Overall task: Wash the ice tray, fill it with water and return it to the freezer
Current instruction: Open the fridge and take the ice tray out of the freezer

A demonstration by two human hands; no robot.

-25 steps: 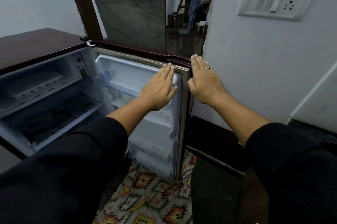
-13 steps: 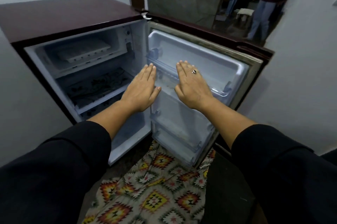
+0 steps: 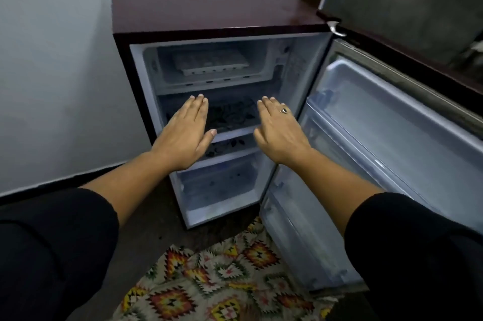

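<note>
1. The ice tray (image 3: 209, 63) lies in the freezer compartment (image 3: 258, 59) at the top of the open fridge (image 3: 209, 2), at 12 o'clock from both hands
2. The left hand (image 3: 185, 138) and right hand (image 3: 279, 132) hover palms down in front of the middle shelf (image 3: 232, 135), fingers straight and together, holding nothing
3. The door (image 3: 392, 138) stands swung wide at 3 o'clock, and a patterned rug (image 3: 222, 281) lies at 6 o'clock

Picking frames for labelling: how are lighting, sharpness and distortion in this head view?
Head view: dim, flat light; the ice tray in the freezer compartment is soft but recognisable; left hand and right hand are fairly sharp; wide-angle lens stretches the fridge door.
</note>
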